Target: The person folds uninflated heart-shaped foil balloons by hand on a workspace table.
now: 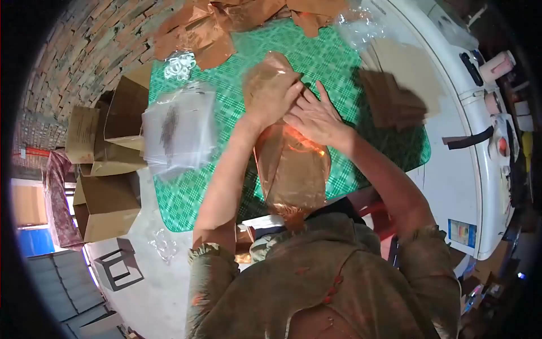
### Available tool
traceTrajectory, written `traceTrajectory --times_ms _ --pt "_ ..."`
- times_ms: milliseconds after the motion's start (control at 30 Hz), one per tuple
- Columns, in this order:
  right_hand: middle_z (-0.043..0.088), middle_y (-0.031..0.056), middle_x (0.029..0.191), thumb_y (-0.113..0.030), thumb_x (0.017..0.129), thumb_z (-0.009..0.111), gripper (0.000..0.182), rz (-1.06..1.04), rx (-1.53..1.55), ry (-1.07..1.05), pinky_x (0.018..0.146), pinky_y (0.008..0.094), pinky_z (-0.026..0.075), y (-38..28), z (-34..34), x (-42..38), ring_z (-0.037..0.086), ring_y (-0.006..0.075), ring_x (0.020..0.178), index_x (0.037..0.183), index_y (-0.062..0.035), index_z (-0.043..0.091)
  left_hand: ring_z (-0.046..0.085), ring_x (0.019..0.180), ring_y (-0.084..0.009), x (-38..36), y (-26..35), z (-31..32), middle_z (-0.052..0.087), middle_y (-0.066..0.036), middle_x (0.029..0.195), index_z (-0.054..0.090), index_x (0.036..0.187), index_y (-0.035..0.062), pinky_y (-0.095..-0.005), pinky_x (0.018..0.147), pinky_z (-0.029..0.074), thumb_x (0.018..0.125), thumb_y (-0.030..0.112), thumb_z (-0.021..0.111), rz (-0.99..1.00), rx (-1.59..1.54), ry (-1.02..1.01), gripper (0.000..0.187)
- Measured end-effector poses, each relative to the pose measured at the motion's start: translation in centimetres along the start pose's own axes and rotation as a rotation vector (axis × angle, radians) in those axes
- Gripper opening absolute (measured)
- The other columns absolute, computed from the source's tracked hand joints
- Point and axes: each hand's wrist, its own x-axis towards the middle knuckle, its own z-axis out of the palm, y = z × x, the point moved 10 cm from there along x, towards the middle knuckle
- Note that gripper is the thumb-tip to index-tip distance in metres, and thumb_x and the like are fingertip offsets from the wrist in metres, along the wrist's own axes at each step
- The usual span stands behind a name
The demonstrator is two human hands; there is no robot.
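Note:
A shiny copper-coloured plastic bag (pixel 293 175) lies lengthwise on the green checked tabletop, its gathered near end hanging toward my body. My left hand (pixel 274 100) rests on its upper part, fingers stretched toward the right and touching the other hand. My right hand (pixel 317 117) lies flat across the bag's middle, fingers spread and pointing up and left. Under both palms the film is hidden. To the left sits a stack of clear plastic sleeves (pixel 179 130), with white rings (pixel 180 66) in a small heap above it.
More copper-coloured film (pixel 197 37) covers the table's far edge. Brown paper sheets (pixel 395 90) lie at the right, near crumpled clear plastic (pixel 361 28). Open cardboard boxes (pixel 110 203) stand left of the green tabletop (pixel 175 198). A white appliance (pixel 451 164) borders the right side.

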Motion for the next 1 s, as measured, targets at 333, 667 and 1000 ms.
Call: traceTrajectory --times_ms 333,667,1000 --pt "0.039 0.0106 0.169 -0.048 0.113 0.032 0.059 0.035 -0.006 0.045 0.129 0.0647 0.002 0.3 0.4 -0.1 0.021 0.0287 0.162 0.155 -0.0111 0.049 0.053 0.140 -0.0397 -0.8 -0.7 0.6 0.065 -0.019 0.143 0.066 0.134 -0.0017 -0.0485 0.118 0.039 0.110 0.028 0.046 0.260 0.178 0.169 0.043" --pt "0.038 0.0155 0.170 -0.039 0.113 0.042 0.060 0.052 0.637 0.079 0.133 0.0511 0.012 4.1 -1.3 -1.0 0.026 0.0327 0.161 0.161 -0.0038 0.042 0.043 0.150 -0.0379 -0.4 -3.1 1.2 0.057 -0.018 0.154 0.055 0.150 0.0015 -0.0517 0.125 0.030 0.113 0.040 0.036 0.102 0.078 0.132 0.056" --pt "0.040 0.0273 0.161 -0.043 0.087 0.081 0.095 0.109 0.121 0.140 0.124 0.0643 0.025 -0.6 -4.0 -10.4 0.033 0.0453 0.154 0.156 0.0073 0.037 0.041 0.150 -0.0445 -0.8 -2.1 0.0 0.057 -0.021 0.152 0.052 0.151 0.0013 -0.0507 0.125 0.032 0.110 0.040 0.043 0.026 -0.010 0.152 0.057"
